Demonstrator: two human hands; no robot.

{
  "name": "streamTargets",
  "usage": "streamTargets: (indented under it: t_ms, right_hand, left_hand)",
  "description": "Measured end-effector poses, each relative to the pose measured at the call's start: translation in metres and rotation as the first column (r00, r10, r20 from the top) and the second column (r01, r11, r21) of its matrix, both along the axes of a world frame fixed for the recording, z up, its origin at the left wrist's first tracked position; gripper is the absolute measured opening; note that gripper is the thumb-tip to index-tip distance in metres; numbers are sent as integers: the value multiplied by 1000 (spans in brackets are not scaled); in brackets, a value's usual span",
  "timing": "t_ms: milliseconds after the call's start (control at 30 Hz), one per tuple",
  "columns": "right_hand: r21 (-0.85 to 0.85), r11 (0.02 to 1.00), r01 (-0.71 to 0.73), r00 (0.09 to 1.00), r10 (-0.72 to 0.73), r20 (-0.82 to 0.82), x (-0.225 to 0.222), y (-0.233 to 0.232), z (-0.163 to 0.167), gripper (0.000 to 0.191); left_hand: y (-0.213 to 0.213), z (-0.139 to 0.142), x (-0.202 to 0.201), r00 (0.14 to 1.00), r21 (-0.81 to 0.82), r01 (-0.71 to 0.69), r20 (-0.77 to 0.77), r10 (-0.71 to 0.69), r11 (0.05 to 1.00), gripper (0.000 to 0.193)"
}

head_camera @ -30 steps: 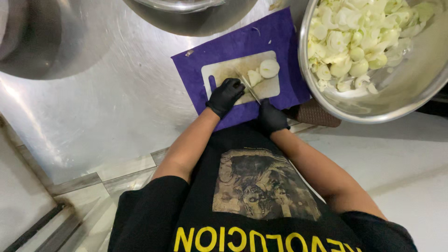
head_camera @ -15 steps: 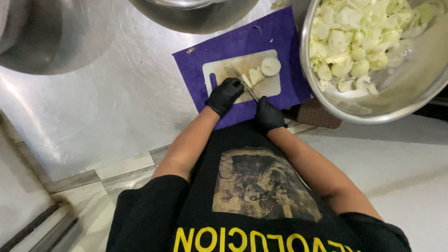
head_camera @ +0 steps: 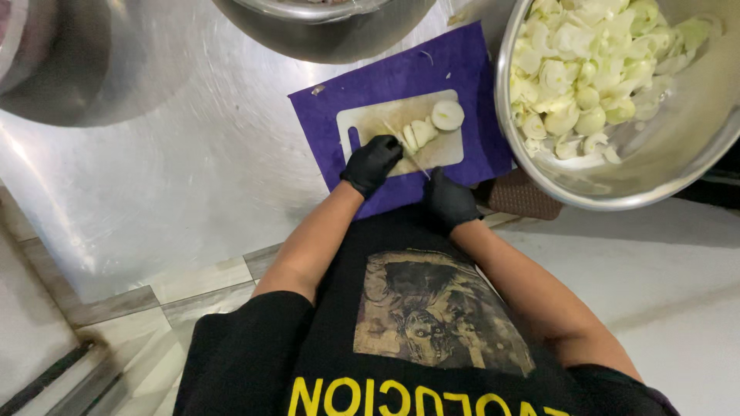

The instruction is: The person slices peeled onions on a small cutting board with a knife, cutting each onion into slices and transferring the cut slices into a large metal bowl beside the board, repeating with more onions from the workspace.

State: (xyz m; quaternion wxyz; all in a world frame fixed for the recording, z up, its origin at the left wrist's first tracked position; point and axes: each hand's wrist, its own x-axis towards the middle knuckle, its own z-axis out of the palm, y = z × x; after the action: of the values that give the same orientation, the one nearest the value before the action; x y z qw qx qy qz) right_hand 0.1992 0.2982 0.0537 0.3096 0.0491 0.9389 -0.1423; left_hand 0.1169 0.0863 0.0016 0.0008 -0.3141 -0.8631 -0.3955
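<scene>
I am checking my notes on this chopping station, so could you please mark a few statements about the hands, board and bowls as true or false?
1. Both hands wear black gloves. True: the left hand and the right hand are both gloved in black.
2. The cutting board lies on a green mat. False: it lies on a purple mat.
3. The right hand holds a knife over the board. True.
4. The large bowl on the right is empty. False: it holds many pale onion pieces.
5. The left hand rests against the sliced onion on the board. True.
6. One whole red tomato lies on the board. False: only pale onion is there.
</scene>
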Motion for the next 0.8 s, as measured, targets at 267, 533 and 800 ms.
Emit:
streamTargets:
  t_ms: [267, 533, 800]
  right_hand:
    - [-12, 1000, -6, 995, 4, -104, 5, -12, 3, 33]
    - [-40, 999, 6, 1000, -7, -19, -7, 0, 4, 30]
    - [13, 999, -53, 993, 54, -103, 14, 1, 19, 38]
  left_hand:
    - [0, 0, 1, 998, 6, -6, -55, 6, 1000, 20]
    - [-2, -1, -3, 999, -42, -25, -49, 23, 999, 17]
    - [0, 4, 1, 999, -34, -28, -26, 27, 999, 22]
